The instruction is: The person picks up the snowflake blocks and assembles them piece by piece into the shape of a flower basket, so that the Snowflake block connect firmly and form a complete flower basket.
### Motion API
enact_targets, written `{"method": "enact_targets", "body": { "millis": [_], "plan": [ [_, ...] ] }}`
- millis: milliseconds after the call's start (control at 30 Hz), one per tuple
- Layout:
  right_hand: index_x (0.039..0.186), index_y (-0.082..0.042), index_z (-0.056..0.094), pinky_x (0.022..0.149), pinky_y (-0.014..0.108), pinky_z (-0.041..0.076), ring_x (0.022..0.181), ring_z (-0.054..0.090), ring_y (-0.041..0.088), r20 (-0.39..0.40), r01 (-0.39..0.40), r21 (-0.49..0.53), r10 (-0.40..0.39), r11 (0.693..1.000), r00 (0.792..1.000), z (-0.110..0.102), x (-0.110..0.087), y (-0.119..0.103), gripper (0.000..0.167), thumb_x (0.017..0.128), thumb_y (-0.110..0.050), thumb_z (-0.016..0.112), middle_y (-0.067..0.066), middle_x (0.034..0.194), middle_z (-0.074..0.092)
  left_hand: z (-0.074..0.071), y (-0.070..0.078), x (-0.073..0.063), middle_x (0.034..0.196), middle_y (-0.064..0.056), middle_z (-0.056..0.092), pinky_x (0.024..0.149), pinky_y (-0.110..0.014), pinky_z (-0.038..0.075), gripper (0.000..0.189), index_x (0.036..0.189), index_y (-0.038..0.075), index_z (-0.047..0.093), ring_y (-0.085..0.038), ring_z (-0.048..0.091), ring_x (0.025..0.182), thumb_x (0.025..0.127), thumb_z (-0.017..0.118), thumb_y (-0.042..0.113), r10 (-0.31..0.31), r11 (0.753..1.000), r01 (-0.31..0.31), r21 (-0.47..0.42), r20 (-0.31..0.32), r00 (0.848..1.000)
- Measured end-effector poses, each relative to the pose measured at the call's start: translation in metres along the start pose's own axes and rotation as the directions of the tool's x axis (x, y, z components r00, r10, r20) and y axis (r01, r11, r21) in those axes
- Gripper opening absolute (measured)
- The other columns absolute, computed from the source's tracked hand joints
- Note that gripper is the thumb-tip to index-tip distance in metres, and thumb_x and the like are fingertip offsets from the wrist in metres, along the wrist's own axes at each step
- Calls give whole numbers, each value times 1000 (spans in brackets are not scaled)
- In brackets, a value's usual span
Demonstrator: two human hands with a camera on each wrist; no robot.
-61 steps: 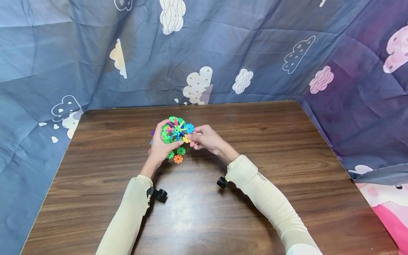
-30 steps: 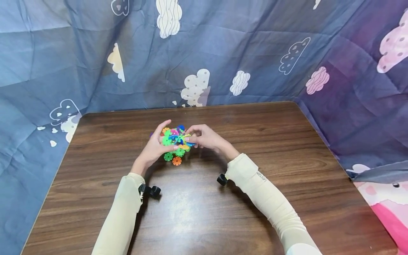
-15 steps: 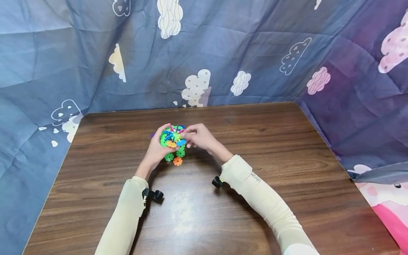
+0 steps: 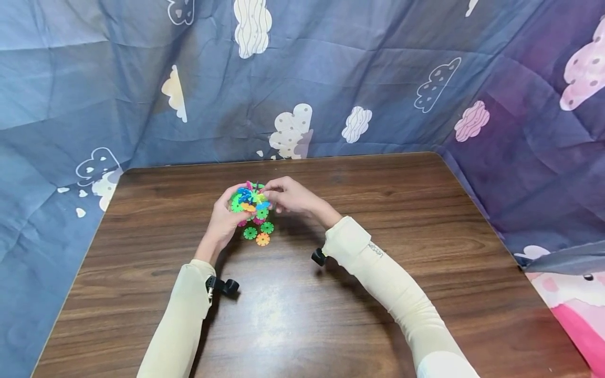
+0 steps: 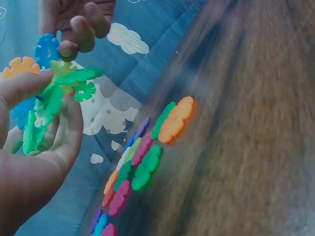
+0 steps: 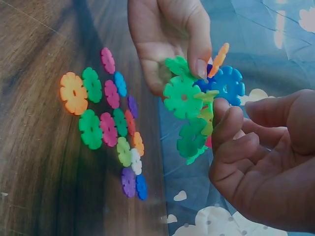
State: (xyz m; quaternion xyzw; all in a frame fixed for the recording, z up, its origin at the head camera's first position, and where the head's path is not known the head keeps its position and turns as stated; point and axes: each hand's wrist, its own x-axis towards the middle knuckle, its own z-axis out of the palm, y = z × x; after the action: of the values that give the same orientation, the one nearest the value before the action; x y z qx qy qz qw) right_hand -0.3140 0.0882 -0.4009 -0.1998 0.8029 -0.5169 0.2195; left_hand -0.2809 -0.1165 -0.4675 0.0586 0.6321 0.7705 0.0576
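Note:
My left hand (image 4: 223, 216) holds a cluster of interlocked plastic snowflake discs (image 4: 244, 195) above the table, thumb in front and fingers behind. Green, blue, orange, yellow and pink discs stick out of the cluster at different angles. From the right, my right hand (image 4: 294, 197) pinches at the cluster's edge with thumb and curled fingers. In the right wrist view its fingertips are right at a yellow disc (image 6: 208, 115), close to a blue disc (image 6: 228, 86). In the left wrist view, a blue disc (image 5: 47, 50) is beside the right fingertips.
Beneath the hands, several loose discs lie flat on the brown wooden table (image 4: 378, 236), among them an orange disc (image 4: 262, 239) and a green disc (image 4: 250, 233). More loose ones, including a purple disc (image 6: 128, 182), show in the right wrist view. A cloud-patterned cloth (image 4: 321, 63) hangs behind.
Both hands have shifted slightly left with the cluster, which has been turned between them. The right fingers have moved from the orange-yellow disc to the cluster's yellow and blue side.

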Motion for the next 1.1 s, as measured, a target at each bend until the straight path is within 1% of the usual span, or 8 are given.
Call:
{"method": "enact_targets", "body": {
  "millis": [167,333,400,500,600,733,900,1100],
  "plan": [
    [115,1,68,47,24,41,54,55,14,-4,-5,4,5,1000,1000,-4,4,2,24,103,-12,53,11,74,63,-4,-1,-2,121,-1,57,85,-22,57,64,141,3,44,-11,60,101,84,60,-20,20,998,-21,-58,-25,999],
    [104,-2,71,63,31,52,67,62,17,-213,-44,-176,5,983,977,-14,25,26,21,101,-18,58,14,81,69,-14,0,-6,123,-1,56,81,-20,57,63,141,4,42,-10,60,99,85,52,-24,43,990,-43,-133,-4,999],
    [104,-4,71,75,33,54,78,65,19,-261,-80,-341,-13,937,965,-17,38,42,20,100,-19,58,13,89,71,-19,0,-8,122,-1,56,78,-18,56,64,143,3,39,-9,59,97,86,49,-26,53,983,-51,-175,10,999],
    [111,-8,71,89,36,51,96,65,23,-222,-74,-576,-69,814,973,-14,56,60,20,99,-19,60,9,103,73,-23,0,-11,117,0,59,75,-18,55,65,143,4,39,-7,60,93,86,46,-26,62,973,-53,-224,33,998],
    [122,-11,69,95,41,46,107,57,29,-144,-21,-674,-103,739,984,-7,68,68,27,99,-19,59,12,115,68,-25,-1,-13,113,1,62,74,-18,54,65,140,9,43,-7,60,91,85,45,-26,81,966,-66,-251,52,995],
    [133,-19,63,90,42,41,107,45,30,-90,-9,-728,-82,686,993,4,76,69,33,102,-24,56,13,121,55,-25,-2,-15,116,0,60,75,-18,54,68,144,5,41,-8,60,94,84,42,-27,117,949,-86,-302,85,990],
    [130,-22,64,88,40,39,106,42,28,-91,-53,-758,-25,651,996,9,81,69,30,101,-26,58,10,121,52,-24,-2,-17,125,-2,59,82,-21,57,73,151,-1,28,-9,62,106,85,42,-27,121,934,-62,-353,149,981],
    [114,-16,65,89,42,40,108,43,31,-66,-33,-741,-25,670,997,15,88,65,17,98,-18,59,11,116,53,-26,-1,-19,127,-2,58,89,-22,56,70,147,7,36,-10,62,111,86,43,-27,106,930,-38,-366,168,980]
  ]
}}
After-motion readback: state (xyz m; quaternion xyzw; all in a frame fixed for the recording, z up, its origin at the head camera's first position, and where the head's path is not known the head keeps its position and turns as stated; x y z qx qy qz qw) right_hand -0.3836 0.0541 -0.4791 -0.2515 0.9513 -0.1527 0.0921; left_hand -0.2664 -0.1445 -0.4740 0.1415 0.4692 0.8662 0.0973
